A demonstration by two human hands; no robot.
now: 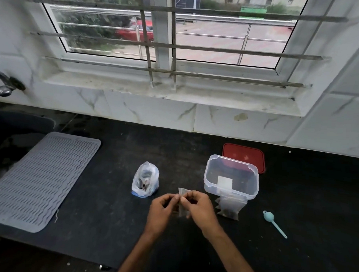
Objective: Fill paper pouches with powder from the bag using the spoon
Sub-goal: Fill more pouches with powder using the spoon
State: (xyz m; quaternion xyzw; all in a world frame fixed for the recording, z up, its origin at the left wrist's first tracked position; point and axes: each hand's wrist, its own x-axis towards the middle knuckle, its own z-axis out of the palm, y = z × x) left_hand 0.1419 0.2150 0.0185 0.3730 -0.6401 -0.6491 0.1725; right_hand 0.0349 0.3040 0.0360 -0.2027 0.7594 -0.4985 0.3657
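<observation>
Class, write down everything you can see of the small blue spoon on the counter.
The spoon is pale turquoise, seemingly plastic: round bowl, small tab on its far rim, thin straight handle. It lies on the black counter, right of the clear container, bowl toward the window, handle angled nearer and rightward. Nothing else touches it.

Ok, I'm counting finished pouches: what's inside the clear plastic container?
Only a white square shows inside the clear plastic container, pouch or label I cannot tell. Filled pouches leaning against its front wall hide its near bottom edge.
</observation>
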